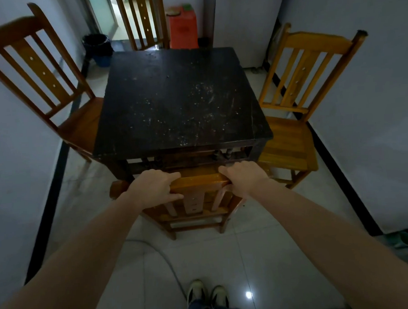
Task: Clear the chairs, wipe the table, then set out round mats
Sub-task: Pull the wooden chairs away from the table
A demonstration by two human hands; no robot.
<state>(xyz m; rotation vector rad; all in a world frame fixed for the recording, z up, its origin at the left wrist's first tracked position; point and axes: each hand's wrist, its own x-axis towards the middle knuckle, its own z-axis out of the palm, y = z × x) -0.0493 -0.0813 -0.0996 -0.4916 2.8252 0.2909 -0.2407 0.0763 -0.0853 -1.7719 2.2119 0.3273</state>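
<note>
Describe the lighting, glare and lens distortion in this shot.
Head view: dim overall, so the black table shows little beyond pale specks. Head view: a small glare spot sits on the floor tiles beside the shoes. Head view: the wide-angle lens splays the left chair and right chair outward. Head view: the left hand and right hand, gripping the near chair, look fairly sharp.

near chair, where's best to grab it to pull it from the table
Top rail of the near chair, from the person's side, a hand at each end. Its seat is under the table, leaving only the back exposed; left hand and right hand grip that rail.
</note>
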